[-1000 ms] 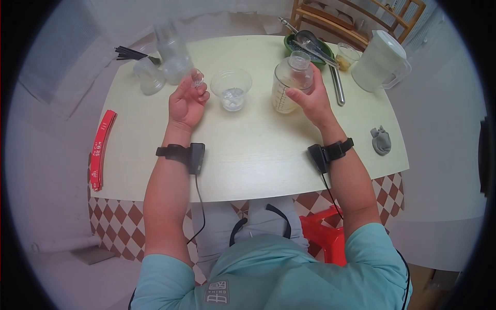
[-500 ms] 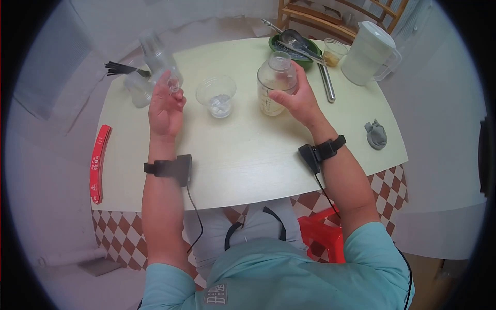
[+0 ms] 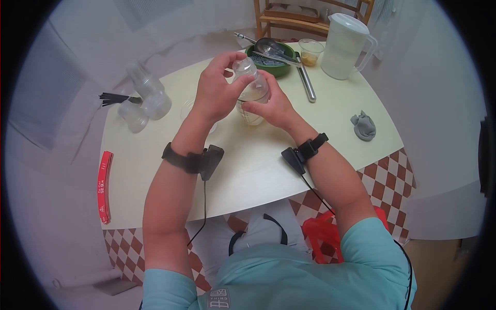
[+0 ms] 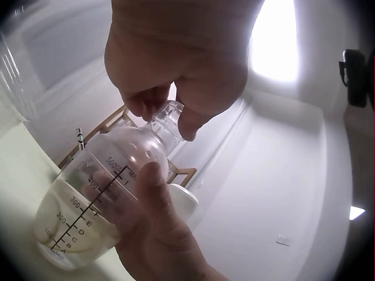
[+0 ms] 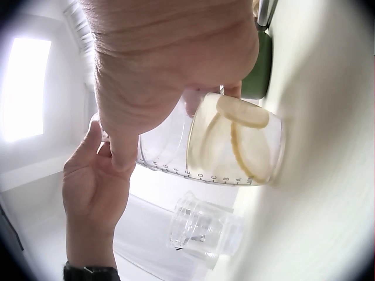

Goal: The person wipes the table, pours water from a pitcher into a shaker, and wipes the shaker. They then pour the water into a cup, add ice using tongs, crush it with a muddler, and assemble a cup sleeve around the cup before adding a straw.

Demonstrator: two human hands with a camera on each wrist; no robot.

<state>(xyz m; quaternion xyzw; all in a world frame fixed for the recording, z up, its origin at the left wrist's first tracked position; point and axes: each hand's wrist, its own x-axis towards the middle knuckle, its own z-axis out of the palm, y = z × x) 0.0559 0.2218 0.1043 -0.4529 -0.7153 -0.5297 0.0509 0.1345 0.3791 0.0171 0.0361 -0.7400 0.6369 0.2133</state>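
Pale table [image 3: 248, 173] over checkered floor [image 3: 390, 178], red strip [image 3: 104, 187] at 8 o'clock, grey cloth bundle [image 3: 364, 127] at 3. Towards 12, the right hand [image 3: 277, 106] grips a clear graduated bottle [image 3: 253, 99] round its side; pale liquid and yellowish slices show inside. The left hand [image 3: 216, 94] has a narrow grip, thumb and fingers pinching the bottle's clear top [image 4: 167, 124]. Clear cups [image 3: 150, 93] lie at 10; beyond, a green bowl [image 3: 281, 68] near 12, a lidded pitcher [image 3: 342, 49] at 1, then wooden furniture [image 3: 294, 23].
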